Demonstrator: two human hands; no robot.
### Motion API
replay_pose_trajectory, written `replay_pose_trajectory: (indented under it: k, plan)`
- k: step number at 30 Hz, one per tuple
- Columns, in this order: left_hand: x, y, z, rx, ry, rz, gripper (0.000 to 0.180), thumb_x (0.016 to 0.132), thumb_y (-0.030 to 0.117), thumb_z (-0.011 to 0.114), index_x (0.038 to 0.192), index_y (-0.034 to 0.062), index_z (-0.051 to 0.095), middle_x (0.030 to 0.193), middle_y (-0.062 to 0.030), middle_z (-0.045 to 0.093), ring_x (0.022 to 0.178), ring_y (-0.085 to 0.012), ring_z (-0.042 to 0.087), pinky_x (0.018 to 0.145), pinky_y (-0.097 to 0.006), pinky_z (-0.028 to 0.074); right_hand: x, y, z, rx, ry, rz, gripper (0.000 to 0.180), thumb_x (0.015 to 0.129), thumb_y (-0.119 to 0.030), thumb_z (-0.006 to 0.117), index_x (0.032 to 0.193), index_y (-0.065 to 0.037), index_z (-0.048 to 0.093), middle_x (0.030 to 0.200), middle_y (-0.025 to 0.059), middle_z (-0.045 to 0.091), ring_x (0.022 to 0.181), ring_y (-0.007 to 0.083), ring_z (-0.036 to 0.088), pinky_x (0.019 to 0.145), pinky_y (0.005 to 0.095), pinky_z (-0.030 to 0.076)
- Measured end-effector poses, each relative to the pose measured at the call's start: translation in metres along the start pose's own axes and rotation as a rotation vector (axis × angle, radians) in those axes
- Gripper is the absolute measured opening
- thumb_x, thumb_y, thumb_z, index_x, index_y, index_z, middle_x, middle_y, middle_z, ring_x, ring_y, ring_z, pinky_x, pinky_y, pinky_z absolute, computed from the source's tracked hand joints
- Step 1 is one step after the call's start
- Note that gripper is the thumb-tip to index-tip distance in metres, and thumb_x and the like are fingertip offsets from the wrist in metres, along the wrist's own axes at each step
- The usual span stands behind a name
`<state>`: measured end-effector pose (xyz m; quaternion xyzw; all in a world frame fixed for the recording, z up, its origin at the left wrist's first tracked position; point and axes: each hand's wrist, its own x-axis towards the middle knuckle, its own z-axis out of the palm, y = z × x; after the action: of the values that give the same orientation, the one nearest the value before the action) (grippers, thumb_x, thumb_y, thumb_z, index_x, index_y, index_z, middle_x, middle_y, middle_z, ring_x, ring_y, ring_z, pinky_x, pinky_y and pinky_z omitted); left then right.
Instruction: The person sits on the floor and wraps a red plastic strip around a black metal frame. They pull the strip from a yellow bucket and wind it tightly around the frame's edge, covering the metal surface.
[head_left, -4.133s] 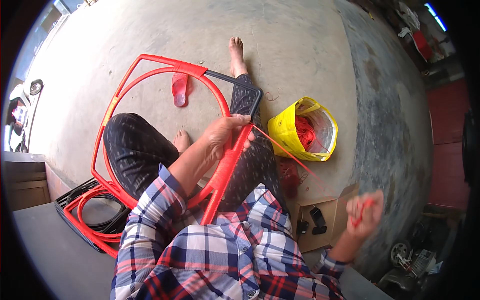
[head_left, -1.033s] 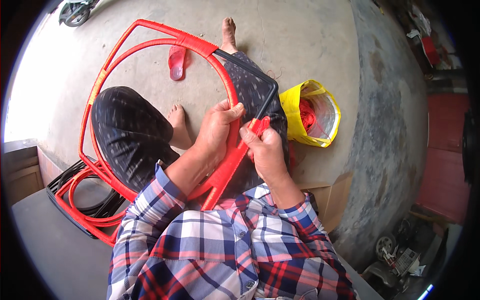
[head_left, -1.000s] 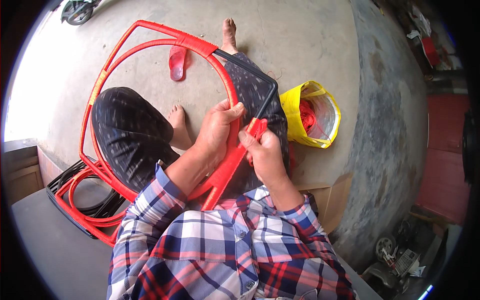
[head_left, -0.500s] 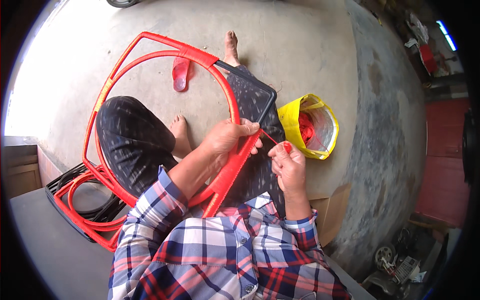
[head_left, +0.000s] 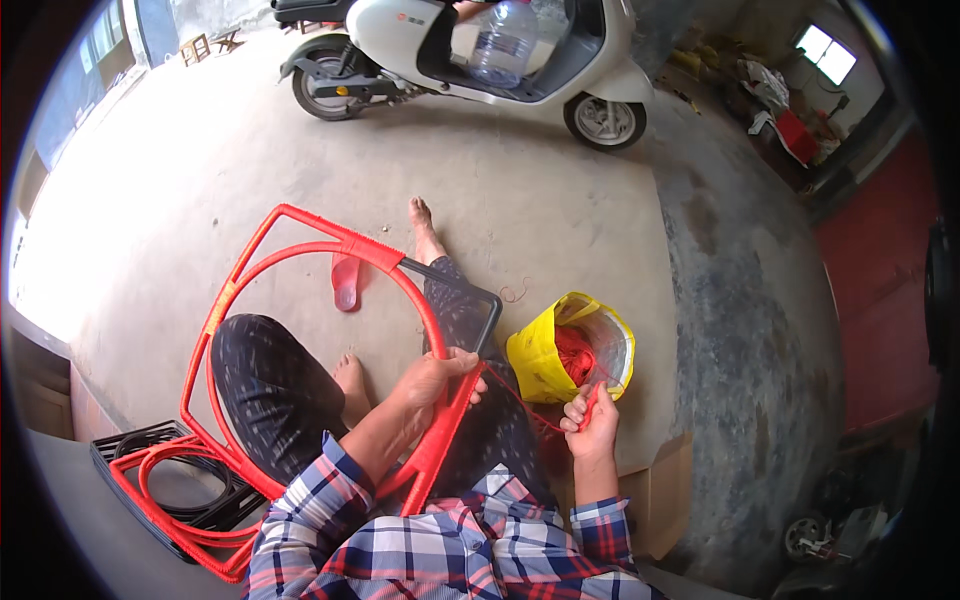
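person sits on a concrete floor (head_left: 560, 200), plaid sleeves coming in from the bottom edge. left hand (head_left: 435, 378) is clamped around the right bar of a red frame (head_left: 300, 255), fingers curled over the bar where the red wrapping ends and the bare black section (head_left: 470, 300) starts. the frame lies tilted across the lap, an inner red hoop inside an angular outer outline, its far corner resting on the floor by a bare foot (head_left: 425, 225). right hand (head_left: 592, 420) is held out to the right, well apart from the frame, fingers pinched shut on a thin red cord (head_left: 520, 395). the cord runs taut from the bar under the left hand across to the right hand; it probably goes on into the bag, but that stretch is too thin to trace. a yellow bag (head_left: 545, 350) stands open just beside the right hand, red cord coiled inside it. a pink sandal (head_left: 345, 285) lies on the floor inside the hoop outline. lower left, a second frame (head_left: 170, 490) lies flat, red and black, with loose red loops on it. a white scooter (head_left: 450, 50) is parked at the top, a clear water jug (head_left: 503, 40) on its footboard. a cardboard piece (head_left: 665, 490) sits right of the right forearm.
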<state>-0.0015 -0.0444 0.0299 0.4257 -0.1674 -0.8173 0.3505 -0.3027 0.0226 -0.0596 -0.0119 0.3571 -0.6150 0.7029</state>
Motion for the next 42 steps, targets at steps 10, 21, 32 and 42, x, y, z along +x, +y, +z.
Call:
replay_pose_trajectory:
  k: [10,21,32,42]
  plan:
    - [-0.007,-0.004,0.018,-0.018,0.084,0.066,0.017,0.094,0.020,0.064,0.101,0.0044,0.060,0.080,-0.0072,0.067,0.073,-0.0180,0.066,0.068,-0.030,0.054,-0.023,0.019,0.117,-0.662,-0.114,-0.403,0.030,0.091,-0.007,0.065,0.118,0.003,0.059,0.083,0.0016,0.062,0.068,0.0107,0.055,0.061,0.0264,0.045]
    - [0.000,-0.016,-0.001,-0.118,0.053,0.462,0.056,0.089,0.015,0.064,0.139,0.0048,0.039,0.115,-0.0081,0.060,0.099,-0.0192,0.061,0.088,-0.037,0.051,0.022,0.035,0.203,-1.758,-0.453,-0.992,0.012,0.079,-0.007,0.072,0.091,-0.006,0.069,0.097,0.0078,0.068,0.085,0.0270,0.066,0.073,0.0367,0.053]
    - [0.003,-0.015,-0.006,-0.195,-0.098,0.305,0.047,0.091,0.026,0.063,0.127,0.0007,0.048,0.111,-0.0108,0.064,0.105,-0.0220,0.063,0.095,-0.035,0.051,0.028,0.020,0.129,-1.282,-0.245,-0.782,0.019,0.082,-0.011,0.071,0.097,-0.001,0.067,0.093,0.0073,0.066,0.082,0.0159,0.063,0.072,0.0309,0.051]
    - [0.010,-0.017,-0.012,-0.252,-0.101,0.144,0.046,0.093,0.039,0.057,0.112,-0.0026,0.060,0.108,-0.0168,0.067,0.101,-0.0291,0.066,0.097,-0.040,0.050,0.034,0.054,0.127,-1.263,-0.354,-0.545,0.034,0.078,-0.008,0.071,0.110,0.002,0.066,0.096,0.0070,0.061,0.080,0.0157,0.060,0.067,0.0283,0.048]
